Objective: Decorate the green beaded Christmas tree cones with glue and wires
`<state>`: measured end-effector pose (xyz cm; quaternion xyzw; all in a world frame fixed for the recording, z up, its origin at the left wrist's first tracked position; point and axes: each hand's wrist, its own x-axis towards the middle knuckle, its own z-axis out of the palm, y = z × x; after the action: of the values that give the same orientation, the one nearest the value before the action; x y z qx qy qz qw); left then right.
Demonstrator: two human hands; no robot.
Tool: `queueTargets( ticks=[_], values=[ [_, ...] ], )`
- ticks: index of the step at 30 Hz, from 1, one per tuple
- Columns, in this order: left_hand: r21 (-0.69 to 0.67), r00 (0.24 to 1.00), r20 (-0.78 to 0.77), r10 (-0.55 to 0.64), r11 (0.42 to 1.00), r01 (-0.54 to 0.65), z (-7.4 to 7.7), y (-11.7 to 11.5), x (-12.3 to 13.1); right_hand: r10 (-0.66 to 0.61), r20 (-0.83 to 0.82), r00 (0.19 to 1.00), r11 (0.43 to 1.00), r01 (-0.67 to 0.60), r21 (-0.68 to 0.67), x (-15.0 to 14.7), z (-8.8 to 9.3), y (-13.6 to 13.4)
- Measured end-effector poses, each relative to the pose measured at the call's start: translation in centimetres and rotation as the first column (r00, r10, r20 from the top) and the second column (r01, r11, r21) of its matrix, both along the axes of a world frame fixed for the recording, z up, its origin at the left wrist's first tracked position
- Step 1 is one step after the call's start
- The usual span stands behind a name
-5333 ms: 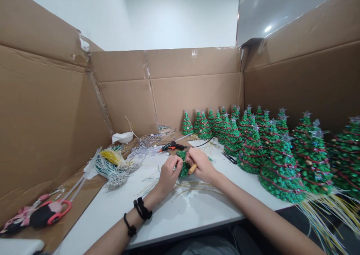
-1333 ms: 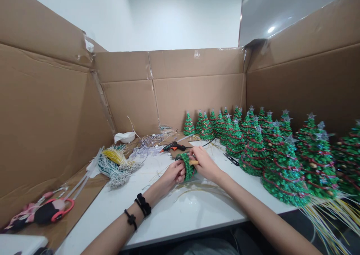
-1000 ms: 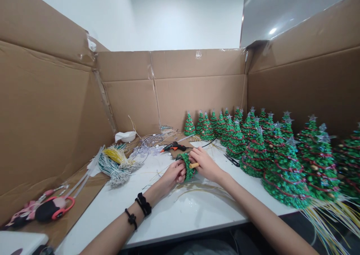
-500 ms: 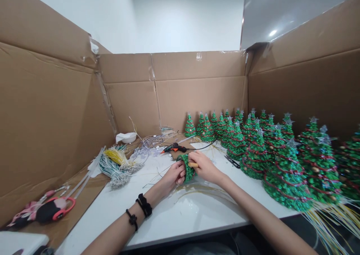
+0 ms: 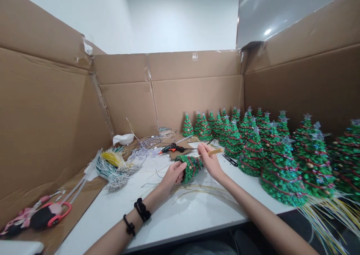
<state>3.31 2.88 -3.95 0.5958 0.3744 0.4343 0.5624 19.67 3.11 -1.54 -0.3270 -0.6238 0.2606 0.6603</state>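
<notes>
Cardboard walls (image 5: 197, 86) fence your white worktop (image 5: 174, 213); mid-frame, fingers of your left hand (image 5: 173, 174) wrap the small green tree (image 5: 191, 167), tipped sideways seemingly to bare its flank, while your right hand (image 5: 210, 162) pinches a wooden-handled tool (image 5: 215, 152) just beside its tip

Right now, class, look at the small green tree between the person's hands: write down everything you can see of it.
The small green tree is a cone of glittery green tufts wound with a red garland; no star shows on it. It lies tipped on its side, low over the white table. The left hand grips its wide end; the right hand, holding a wooden-handled tool, is at its narrow end.
</notes>
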Motion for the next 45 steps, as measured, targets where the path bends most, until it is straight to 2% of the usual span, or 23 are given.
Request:
queueTargets(
  ticks=[6, 10, 14, 19, 23, 25, 28, 32, 38, 45],
  values=[
    [0.066, 0.996, -0.069, 0.058, 0.996, -0.053, 0.3, 0.0, 0.3, 0.199, 0.102, 0.975, 0.979, -0.195, -0.052, 0.3, 0.0, 0.0],
    [0.102, 0.991, -0.083, 0.1, 0.991, -0.092, 0.4, 0.2, 0.0, 0.279, 0.129, 0.951, 0.96, -0.275, -0.048, 0.5, 0.0, -0.4],
    [0.114, 0.991, -0.088, 0.101, 0.989, -0.091, 0.2, 0.6, -0.2, 0.267, 0.144, 0.953, 0.963, -0.261, -0.059, 0.3, 0.1, -0.6],
    [0.137, 0.992, -0.092, 0.085, 0.988, -0.072, 0.0, 0.9, -0.3, 0.162, 0.245, 0.956, 0.987, -0.159, -0.031, 0.3, -0.1, -0.4],
    [0.161, 0.991, -0.11, 0.08, 0.985, -0.062, 0.0, 0.9, -0.3, 0.054, 0.344, 0.937, 0.996, -0.073, 0.044, 0.1, -0.3, -0.5],
    [0.166, 0.99, -0.11, 0.083, 0.984, -0.064, 0.0, 0.8, -0.3, 0.012, 0.315, 0.949, 0.995, -0.044, 0.093, -0.1, -0.3, -0.6],
    [0.161, 0.991, -0.102, 0.081, 0.985, -0.064, 0.0, 0.7, -0.4, 0.099, 0.174, 0.98, 0.988, -0.118, 0.1, -0.5, -0.2, -0.7],
    [0.166, 0.99, -0.119, 0.081, 0.984, -0.061, 0.2, 0.6, -0.4, 0.305, 0.123, 0.944, 0.95, -0.31, 0.026, -0.8, 0.2, -0.9],
    [0.129, 0.99, -0.114, 0.084, 0.989, -0.069, 0.2, 0.2, -0.3, 0.4, 0.11, 0.91, 0.916, -0.395, -0.066, -0.8, 1.3, -0.6],
    [0.144, 0.998, -0.065, 0.027, 0.989, -0.017, -0.1, -0.1, 0.0, 0.358, 0.177, 0.917, 0.93, -0.333, -0.155, -1.8, 2.4, 1.3]
  ],
)
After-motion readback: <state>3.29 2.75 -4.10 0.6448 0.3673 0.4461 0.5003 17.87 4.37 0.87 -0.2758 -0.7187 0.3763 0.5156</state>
